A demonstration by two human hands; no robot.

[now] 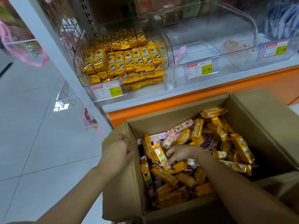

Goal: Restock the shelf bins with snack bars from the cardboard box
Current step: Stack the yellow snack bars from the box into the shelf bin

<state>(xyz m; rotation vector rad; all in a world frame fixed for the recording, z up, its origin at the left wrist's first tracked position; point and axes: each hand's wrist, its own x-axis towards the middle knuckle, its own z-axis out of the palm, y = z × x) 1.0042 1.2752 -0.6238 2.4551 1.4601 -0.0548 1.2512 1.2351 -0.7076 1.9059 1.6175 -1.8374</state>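
Left hand (119, 147) curls over the left flap of the cardboard box (161, 122), fingertips partly tucked out of sight. Right hand (179, 153) is inside by the left wall, pinching a yellow snack bar (159, 156). The deeper bars are buried, and the wrapper print is too blurry to read.

We have both bare forearms stretched forward and down, our left hand (119, 149) bent at the wrist, its fingers hooked over the box flap (123, 191). Our right hand (179, 155), a beaded bracelet (201, 153) at the wrist, reaches leftward, palm down, fingers curled round a snack bar (160, 156).
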